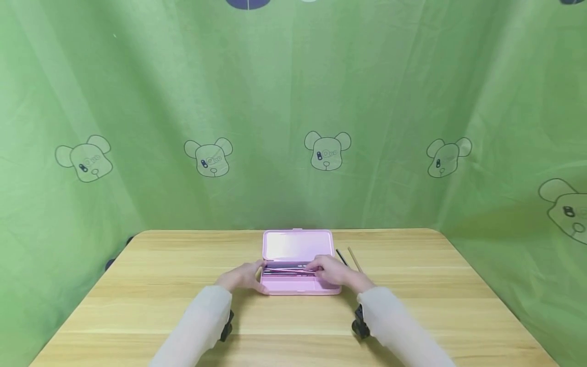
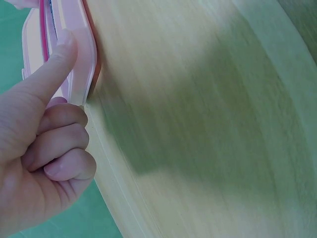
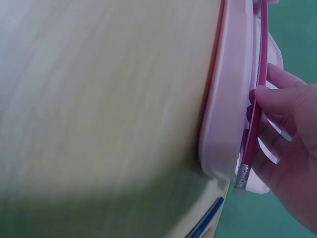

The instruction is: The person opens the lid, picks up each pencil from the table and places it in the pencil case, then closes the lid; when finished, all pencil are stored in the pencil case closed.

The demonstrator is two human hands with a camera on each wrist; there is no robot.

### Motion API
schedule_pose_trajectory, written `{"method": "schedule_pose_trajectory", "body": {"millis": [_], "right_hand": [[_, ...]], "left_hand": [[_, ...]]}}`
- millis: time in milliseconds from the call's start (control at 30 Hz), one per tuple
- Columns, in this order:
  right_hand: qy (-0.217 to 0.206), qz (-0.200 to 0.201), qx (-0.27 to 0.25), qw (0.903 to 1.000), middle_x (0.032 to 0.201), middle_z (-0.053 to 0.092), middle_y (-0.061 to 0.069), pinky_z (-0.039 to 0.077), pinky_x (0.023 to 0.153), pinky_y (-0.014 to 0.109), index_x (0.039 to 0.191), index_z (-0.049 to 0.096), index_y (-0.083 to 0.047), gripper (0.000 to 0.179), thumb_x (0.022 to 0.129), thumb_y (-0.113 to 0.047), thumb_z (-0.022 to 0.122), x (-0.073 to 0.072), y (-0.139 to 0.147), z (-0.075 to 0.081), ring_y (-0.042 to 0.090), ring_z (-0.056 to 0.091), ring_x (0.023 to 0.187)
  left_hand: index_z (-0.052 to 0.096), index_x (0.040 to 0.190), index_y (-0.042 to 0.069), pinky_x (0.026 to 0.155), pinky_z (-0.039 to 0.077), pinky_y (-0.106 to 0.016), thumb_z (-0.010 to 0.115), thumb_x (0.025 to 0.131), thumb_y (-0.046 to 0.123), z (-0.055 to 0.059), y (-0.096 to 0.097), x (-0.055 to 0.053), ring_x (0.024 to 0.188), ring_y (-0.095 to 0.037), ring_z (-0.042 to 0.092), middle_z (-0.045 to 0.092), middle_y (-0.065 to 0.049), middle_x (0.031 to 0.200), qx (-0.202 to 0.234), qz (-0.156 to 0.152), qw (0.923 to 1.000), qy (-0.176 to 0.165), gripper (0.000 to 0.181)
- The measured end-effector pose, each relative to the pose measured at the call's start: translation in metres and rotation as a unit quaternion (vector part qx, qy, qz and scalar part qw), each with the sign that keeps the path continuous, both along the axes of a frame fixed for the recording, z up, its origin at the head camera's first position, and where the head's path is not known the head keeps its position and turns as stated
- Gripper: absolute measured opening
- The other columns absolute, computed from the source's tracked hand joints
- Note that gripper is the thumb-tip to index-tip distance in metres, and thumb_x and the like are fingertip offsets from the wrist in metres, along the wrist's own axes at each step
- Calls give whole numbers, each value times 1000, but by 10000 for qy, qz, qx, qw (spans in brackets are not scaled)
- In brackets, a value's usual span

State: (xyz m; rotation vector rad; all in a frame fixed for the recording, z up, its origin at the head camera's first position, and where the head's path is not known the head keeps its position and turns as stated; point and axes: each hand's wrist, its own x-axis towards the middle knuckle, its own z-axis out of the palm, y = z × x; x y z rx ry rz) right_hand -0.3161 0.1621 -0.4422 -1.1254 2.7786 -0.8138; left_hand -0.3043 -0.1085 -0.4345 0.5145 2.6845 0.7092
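Note:
A pink pencil case [image 1: 286, 282] lies on the table with its lid [image 1: 298, 245] raised at the back. Several pencils [image 1: 279, 272] fill its rear compartment. At the left end, my left hand [image 1: 243, 277] holds the case, thumb laid along the front wall [image 2: 81, 54] and the lower fingers curled. My right hand [image 1: 331, 269] is over the right part of the case. In the right wrist view it pinches a red pencil [image 3: 254, 124] with a silver eraser end [image 3: 242, 174], between thumb and fingers. The pencil lies lengthwise over the case.
Right of the case, a dark pencil [image 1: 341, 257] and a yellowish pencil [image 1: 354, 259] lie on the wooden table [image 1: 183, 265]. A green curtain [image 1: 275, 193] with bear-head drawings hangs behind and at both sides. Each wrist carries a black device [image 1: 360, 326].

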Motion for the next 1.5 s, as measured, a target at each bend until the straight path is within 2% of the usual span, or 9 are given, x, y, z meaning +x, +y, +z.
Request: {"method": "schedule_pose_trajectory", "body": {"millis": [200, 567, 900, 1133, 1167, 1400, 1500], "right_hand": [[297, -16, 217, 9993, 85, 62, 8, 51, 79, 34, 102, 68, 0, 30, 78, 10, 54, -2, -10, -5, 21, 58, 82], [107, -253, 401, 9988, 85, 60, 5, 50, 77, 33, 105, 67, -1, 32, 78, 8, 52, -5, -17, -9, 17, 55, 79], [95, -295, -163, 9994, 84, 59, 6, 49, 73, 28, 104, 66, 2, 25, 82, 4, 54, -7, -8, -4, 14, 53, 78], [-42, -536, -732, 9959, 86, 60, 11, 49, 75, 30, 103, 65, 3, 23, 82, 4, 56, -4, 12, 3, 17, 54, 81], [-91, -614, -762, 9952, 87, 60, 11, 47, 78, 31, 104, 65, 3, 23, 82, 3, 56, -4, 16, 5, 17, 54, 81], [-216, -768, -807, 9935, 83, 60, 10, 46, 67, 23, 106, 62, 7, 25, 83, 1, 56, -1, 52, 7, 13, 51, 76], [-277, -871, -793, 9927, 82, 59, 7, 46, 68, 23, 107, 61, 9, 26, 83, 2, 56, 2, 66, 7, 14, 51, 76]], "left_hand": [[39, 132, 2, 103, 33, -53, 79, 68, 25, -1, 1, 1, 122, -41, 41, 45, -28, 131, 107, -70, 9999, -17, 79], [37, 135, 1, 104, 32, -52, 79, 69, 26, 0, 4, 0, 123, -40, 40, 43, -27, 132, 65, -84, 9999, -14, 82], [37, 134, 1, 104, 32, -52, 79, 68, 25, 4, 1, 0, 122, -40, 41, 44, -27, 132, 93, -34, 10000, 5, 82], [38, 133, 1, 103, 33, -52, 79, 68, 27, 0, 1, 0, 122, -40, 41, 45, -27, 131, 8, -14, 10000, -12, 81], [38, 133, 1, 103, 33, -52, 79, 68, 27, 0, 1, 0, 122, -40, 41, 45, -27, 131, 20, -5, 10000, -9, 80], [37, 134, 1, 103, 31, -54, 79, 68, 26, 2, 0, 2, 122, -42, 40, 43, -28, 131, 102, 35, 9999, -76, 82], [38, 133, 1, 103, 32, -53, 79, 68, 26, 1, 0, 2, 122, -41, 41, 44, -28, 131, 115, -5, 9999, -43, 81]]}}
